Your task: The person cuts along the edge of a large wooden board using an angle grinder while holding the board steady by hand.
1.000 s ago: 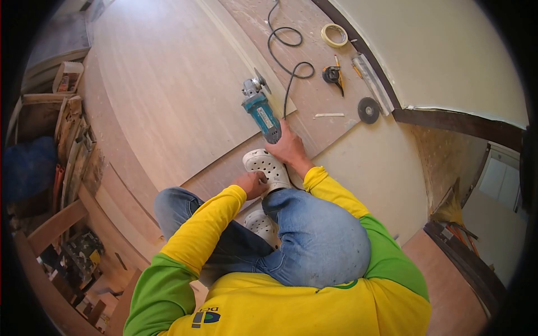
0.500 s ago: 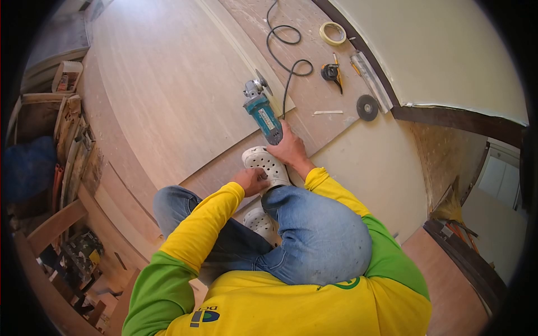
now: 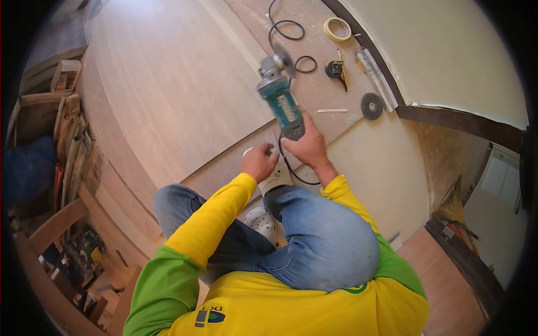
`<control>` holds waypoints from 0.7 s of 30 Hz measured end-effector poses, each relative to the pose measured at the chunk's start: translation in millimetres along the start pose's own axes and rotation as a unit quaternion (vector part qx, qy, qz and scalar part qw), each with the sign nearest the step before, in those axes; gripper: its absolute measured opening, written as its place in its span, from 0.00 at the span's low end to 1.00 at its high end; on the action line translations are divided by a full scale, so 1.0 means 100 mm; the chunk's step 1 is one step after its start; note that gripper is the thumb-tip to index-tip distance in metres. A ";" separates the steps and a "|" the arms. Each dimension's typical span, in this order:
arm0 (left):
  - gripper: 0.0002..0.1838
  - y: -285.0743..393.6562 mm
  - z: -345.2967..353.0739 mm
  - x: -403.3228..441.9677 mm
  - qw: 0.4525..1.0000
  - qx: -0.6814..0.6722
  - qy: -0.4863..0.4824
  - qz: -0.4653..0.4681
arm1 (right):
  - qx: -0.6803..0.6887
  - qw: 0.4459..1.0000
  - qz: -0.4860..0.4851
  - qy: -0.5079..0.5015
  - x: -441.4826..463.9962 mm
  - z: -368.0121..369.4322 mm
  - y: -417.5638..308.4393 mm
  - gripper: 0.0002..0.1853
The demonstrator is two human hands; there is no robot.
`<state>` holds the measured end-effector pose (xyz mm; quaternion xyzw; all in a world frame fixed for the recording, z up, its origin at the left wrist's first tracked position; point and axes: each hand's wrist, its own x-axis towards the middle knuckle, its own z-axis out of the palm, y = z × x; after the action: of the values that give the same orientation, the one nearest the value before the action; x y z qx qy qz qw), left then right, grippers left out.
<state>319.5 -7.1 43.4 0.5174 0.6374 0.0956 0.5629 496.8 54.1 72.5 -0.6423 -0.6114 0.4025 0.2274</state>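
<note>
My right hand (image 3: 307,142) is wrapped round the rear end of a teal angle grinder (image 3: 283,106), whose grey head and disc (image 3: 284,59) point away from me. The black cord (image 3: 288,165) hangs in a loop below the grip. My left hand (image 3: 260,162) is raised over the white clog (image 3: 277,178), left of the grinder's rear, with its fingers curled; what they hold, if anything, is too small to make out. A large wooden panel (image 3: 185,84) lies beyond, on a wider board.
At the upper right lie a tape roll (image 3: 337,29), a tape measure (image 3: 334,69), a metal strip (image 3: 376,78), a dark disc (image 3: 371,106) and a thin white strip (image 3: 332,110). Wood scraps (image 3: 73,140) are at the left, a broom (image 3: 448,208) at the right.
The grinder has risen off the panel and moved right, held in my right hand. My left hand has moved up and right, off the middle of the clog.
</note>
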 end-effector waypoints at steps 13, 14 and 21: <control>0.25 0.72 0.73 1.06 0.980 0.122 0.144 -0.058 | 0.124 0.985 -0.014 0.118 -0.02 -1.44 -0.63 0.43; 0.25 0.74 0.73 1.11 0.981 0.122 0.142 -0.054 | 0.130 0.983 -0.010 0.128 -0.04 -1.49 -0.66 0.43; 0.22 0.60 0.31 1.61 0.928 0.126 0.336 -0.095 | 0.170 0.974 -0.008 0.151 -0.24 -1.68 -0.71 0.43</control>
<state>405.4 128.9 -25.2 0.4588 0.8423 0.1289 0.2519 589.2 74.6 229.8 -0.6422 -0.4981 0.3972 0.4262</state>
